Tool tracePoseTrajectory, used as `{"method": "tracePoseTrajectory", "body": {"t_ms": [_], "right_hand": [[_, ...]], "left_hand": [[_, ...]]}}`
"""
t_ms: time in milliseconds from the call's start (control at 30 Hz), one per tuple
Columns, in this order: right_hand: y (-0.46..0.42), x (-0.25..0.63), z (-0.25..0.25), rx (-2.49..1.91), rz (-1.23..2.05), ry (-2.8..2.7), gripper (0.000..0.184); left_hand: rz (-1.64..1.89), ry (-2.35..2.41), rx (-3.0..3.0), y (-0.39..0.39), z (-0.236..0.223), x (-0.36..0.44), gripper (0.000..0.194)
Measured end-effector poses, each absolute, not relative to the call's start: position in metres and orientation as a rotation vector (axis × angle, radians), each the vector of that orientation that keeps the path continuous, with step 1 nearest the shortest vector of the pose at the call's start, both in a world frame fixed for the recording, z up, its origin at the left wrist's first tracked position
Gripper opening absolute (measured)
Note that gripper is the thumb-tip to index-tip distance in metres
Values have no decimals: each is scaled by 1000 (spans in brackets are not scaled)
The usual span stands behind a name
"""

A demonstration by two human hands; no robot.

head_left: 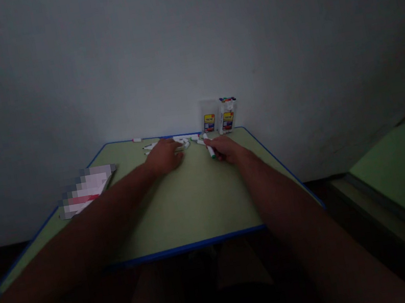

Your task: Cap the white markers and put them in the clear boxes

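Between the fingers of my right hand is a white marker with a green end, tilted with that end toward me. My left hand rests over a heap of loose white markers near the table's far edge. Its fingers are stretched out and the thumb stands apart; part of the heap is hidden beneath it. Behind my right hand stand two clear marker cases. The right case is filled with markers showing coloured ends, and the left case looks see-through above its label.
The light green table has a blue edge and stands against a grey wall. A flat white-and-red packet or booklet, partly blurred out, lies at the left. One marker lies apart at the far left edge.
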State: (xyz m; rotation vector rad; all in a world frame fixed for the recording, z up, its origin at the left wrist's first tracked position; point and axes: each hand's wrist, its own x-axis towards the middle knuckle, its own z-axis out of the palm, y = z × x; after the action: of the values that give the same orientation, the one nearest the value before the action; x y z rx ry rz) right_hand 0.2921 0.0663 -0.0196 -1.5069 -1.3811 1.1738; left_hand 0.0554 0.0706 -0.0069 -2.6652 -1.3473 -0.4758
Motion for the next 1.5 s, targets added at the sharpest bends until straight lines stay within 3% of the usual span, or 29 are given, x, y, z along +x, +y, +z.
{"method": "tracePoseTrajectory", "body": {"t_ms": [467,933,1233,1500], "right_hand": [[64,288,-16,-1496,1194,-1377,39],[61,283,-16,-1488,1188,-1428,38],[52,270,-7,-1464,1201,-1469,32],[49,267,-7,-1440,1188,-1488,32]], "left_hand": [[-385,-1343,-2692,72,-9,91,37],[-271,-1556,-2795,41,-3,43,27],[-919,-1657,-2827,29,-7,24,25],[-1146,-1502,-2840,26,-6,26,17]]}}
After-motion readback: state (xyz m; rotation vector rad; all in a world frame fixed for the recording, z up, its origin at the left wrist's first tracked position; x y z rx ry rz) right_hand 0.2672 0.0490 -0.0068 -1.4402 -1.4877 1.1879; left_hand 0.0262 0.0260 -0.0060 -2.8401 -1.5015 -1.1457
